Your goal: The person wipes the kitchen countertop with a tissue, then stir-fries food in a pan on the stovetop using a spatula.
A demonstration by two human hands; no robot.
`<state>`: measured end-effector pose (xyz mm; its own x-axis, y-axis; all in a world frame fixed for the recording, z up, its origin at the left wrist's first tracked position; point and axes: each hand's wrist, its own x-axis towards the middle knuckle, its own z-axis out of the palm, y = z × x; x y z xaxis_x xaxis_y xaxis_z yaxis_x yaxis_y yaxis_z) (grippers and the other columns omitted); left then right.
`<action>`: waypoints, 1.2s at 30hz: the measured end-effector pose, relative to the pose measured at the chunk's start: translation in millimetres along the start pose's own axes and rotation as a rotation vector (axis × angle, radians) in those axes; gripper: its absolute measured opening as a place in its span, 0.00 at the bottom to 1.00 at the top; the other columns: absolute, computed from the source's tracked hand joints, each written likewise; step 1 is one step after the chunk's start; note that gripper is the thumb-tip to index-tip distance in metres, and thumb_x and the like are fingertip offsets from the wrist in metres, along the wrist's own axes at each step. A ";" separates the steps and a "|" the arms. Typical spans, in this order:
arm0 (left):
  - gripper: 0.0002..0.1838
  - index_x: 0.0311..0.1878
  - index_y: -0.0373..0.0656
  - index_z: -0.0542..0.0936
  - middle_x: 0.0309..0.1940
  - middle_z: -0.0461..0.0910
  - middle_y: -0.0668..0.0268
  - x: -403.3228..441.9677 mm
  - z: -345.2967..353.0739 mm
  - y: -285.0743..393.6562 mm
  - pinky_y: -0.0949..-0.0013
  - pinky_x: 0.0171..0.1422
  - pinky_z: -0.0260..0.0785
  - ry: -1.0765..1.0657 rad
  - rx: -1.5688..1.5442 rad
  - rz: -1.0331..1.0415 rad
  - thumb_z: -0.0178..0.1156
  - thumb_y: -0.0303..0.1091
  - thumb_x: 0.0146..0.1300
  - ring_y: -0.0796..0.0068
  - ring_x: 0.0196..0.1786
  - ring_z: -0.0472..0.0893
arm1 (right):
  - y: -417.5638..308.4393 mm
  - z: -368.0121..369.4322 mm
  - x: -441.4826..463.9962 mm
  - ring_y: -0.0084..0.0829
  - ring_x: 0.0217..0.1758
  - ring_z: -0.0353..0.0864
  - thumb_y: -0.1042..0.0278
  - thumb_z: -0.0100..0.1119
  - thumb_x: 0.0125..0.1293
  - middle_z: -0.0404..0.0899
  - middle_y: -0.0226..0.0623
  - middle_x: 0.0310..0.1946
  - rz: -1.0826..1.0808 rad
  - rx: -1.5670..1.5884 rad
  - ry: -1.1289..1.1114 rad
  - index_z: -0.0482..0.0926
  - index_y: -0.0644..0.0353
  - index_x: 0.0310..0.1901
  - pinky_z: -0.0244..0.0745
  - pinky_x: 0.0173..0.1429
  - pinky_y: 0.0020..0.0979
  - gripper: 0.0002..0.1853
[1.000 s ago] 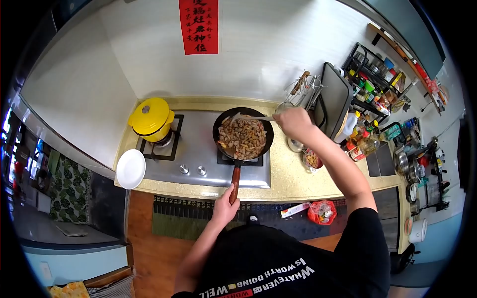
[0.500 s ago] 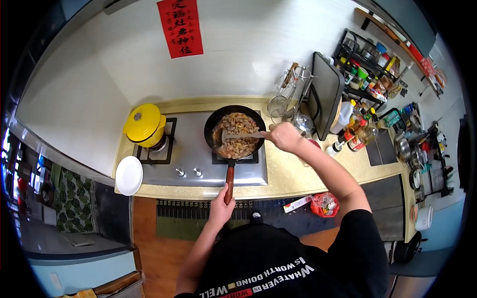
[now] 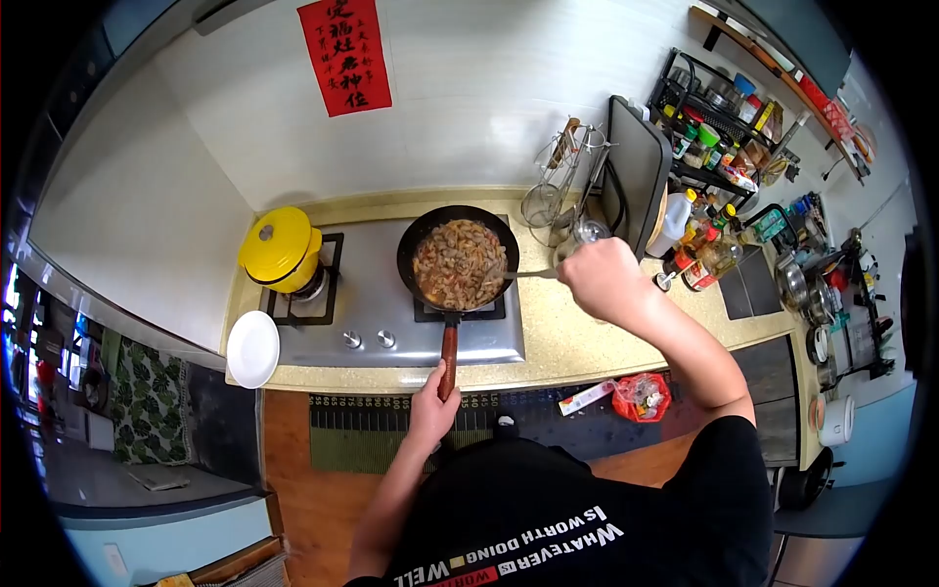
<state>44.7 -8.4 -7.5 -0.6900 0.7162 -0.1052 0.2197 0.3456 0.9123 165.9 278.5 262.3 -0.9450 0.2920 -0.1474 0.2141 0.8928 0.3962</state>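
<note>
At the far left of the surface (image 3: 562,338), a white plate (image 3: 252,349) is set near the front edge, and behind it a yellow lidded pot (image 3: 281,248) is held up on the left burner of the gas stove (image 3: 377,259). The left forearm (image 3: 391,499) is slanted up and to the right from the bottom of the view, kept close to the black T-shirt (image 3: 548,519), with the wrist held almost in line. By the left hand (image 3: 431,409), low in front of the stove, the wooden handle (image 3: 449,354) is gripped near its end; the fingers are wrapped around it and the thumb is laid along its side. By this handle, pointed toward the body, the frying pan (image 3: 408,242) is joined, placed on the right burner and filled with cooked sliced food (image 3: 457,264). At the right side of the pan, the food is met by the tip of a spatula (image 3: 531,275), whose shaft is carried out over the rim, nearly level. Its grip is enclosed by the right hand (image 3: 608,281), held above the surface with its back turned upward and its fingers curled tight. The right forearm (image 3: 694,352) is angled down and outward to a bent elbow, spread wide from the body. Beyond the hand, a wire utensil stand (image 3: 567,181) and an upright grey board (image 3: 636,171) are placed by the wall, with bottles (image 3: 719,259) grouped farther right.
</note>
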 end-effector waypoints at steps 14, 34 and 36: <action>0.36 0.79 0.41 0.69 0.37 0.86 0.59 -0.6 -2.0 2.5 0.70 0.46 0.78 -0.001 0.037 0.041 0.66 0.33 0.68 0.76 0.36 0.83 | -17.1 56.1 7.5 0.46 0.37 0.91 0.64 0.56 0.73 0.89 0.43 0.33 0.327 0.360 0.099 0.89 0.52 0.40 0.83 0.39 0.45 0.11; 0.34 0.77 0.42 0.71 0.41 0.87 0.49 -0.4 -0.6 1.8 0.65 0.50 0.80 0.000 -0.027 0.012 0.66 0.32 0.67 0.63 0.40 0.88 | -68.6 92.8 -16.5 0.36 0.28 0.86 0.72 0.55 0.67 0.83 0.38 0.32 0.149 0.241 0.087 0.77 0.44 0.73 0.80 0.29 0.38 0.31; 0.35 0.77 0.42 0.71 0.42 0.87 0.48 -0.4 -1.8 0.3 0.65 0.50 0.80 0.002 -0.019 0.011 0.66 0.32 0.67 0.65 0.41 0.88 | -65.8 81.0 -32.6 0.36 0.25 0.85 0.72 0.55 0.68 0.83 0.39 0.32 0.162 0.236 0.118 0.77 0.44 0.74 0.79 0.28 0.38 0.31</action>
<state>43.8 -9.6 -6.5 -0.6886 0.7190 -0.0942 0.2140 0.3257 0.9209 202.7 238.0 167.7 -0.9130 0.4077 0.0127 0.4029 0.8968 0.1828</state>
